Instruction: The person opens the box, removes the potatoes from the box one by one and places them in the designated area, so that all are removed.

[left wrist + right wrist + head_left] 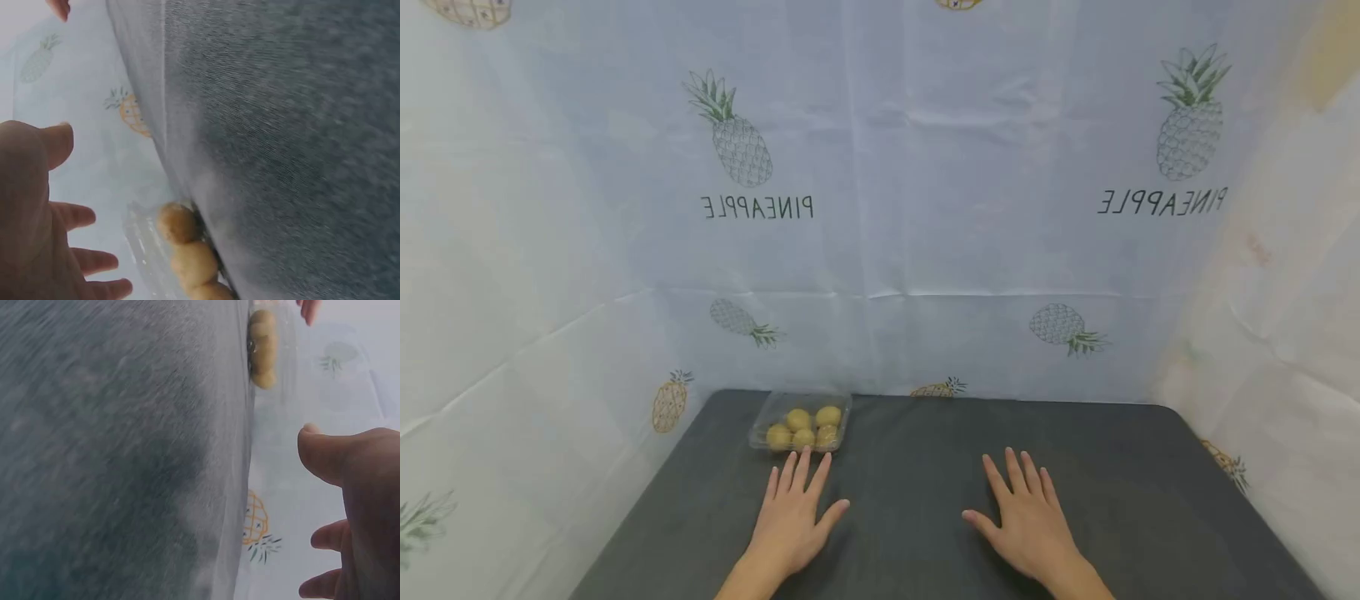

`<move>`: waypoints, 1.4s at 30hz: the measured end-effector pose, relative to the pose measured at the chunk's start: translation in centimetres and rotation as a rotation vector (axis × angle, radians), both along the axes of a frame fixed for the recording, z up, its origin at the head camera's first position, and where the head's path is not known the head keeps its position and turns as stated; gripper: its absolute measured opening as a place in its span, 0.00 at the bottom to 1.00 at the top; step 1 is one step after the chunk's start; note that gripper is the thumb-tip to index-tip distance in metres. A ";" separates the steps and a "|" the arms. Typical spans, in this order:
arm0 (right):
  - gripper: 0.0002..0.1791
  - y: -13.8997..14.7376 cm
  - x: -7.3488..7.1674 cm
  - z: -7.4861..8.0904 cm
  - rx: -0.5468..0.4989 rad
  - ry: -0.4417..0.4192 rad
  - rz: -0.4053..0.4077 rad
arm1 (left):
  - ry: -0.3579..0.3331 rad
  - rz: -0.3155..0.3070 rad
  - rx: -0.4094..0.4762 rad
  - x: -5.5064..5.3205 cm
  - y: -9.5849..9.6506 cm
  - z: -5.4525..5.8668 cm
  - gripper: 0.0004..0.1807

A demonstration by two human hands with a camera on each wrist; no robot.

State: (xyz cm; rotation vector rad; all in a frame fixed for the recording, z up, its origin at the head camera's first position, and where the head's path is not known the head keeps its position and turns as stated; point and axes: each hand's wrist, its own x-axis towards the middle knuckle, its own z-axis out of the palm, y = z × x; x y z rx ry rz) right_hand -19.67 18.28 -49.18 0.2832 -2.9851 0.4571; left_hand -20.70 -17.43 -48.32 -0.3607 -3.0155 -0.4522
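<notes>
My left hand (792, 523) is spread over the left part of the dark table, fingers straight and holding nothing. Just beyond its fingertips stands a clear plastic box (762, 414) with several round yellow-brown fruits (798, 420) in it; their exact kind does not show. In the left wrist view some of these fruits (194, 262) appear past the spread fingers. On the right, my right hand (1028, 523) is likewise spread with nothing in it, thumb pointing inward. From the right wrist view the fruits (262, 350) lie far off on the other hand's side.
A dark grey cloth-covered table (917, 475) reaches back to a hanging white curtain (880, 167) printed with pineapples and mirrored lettering. Curtain panels also close in the left and right sides. The box sits near the table's back left corner.
</notes>
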 end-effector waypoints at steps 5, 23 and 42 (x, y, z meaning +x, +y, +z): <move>0.50 -0.8 0.0 0.2 0.011 -0.011 0.008 | 0.001 -0.002 0.026 -0.1 -1.0 -0.2 0.40; 0.51 -5.0 -2.3 1.7 -0.118 -0.012 0.064 | 0.228 0.083 0.097 -1.5 -4.5 -0.1 0.33; 0.43 -10.6 -4.5 2.0 -0.269 0.019 0.132 | 0.420 0.101 0.129 -4.3 -6.9 -0.1 0.28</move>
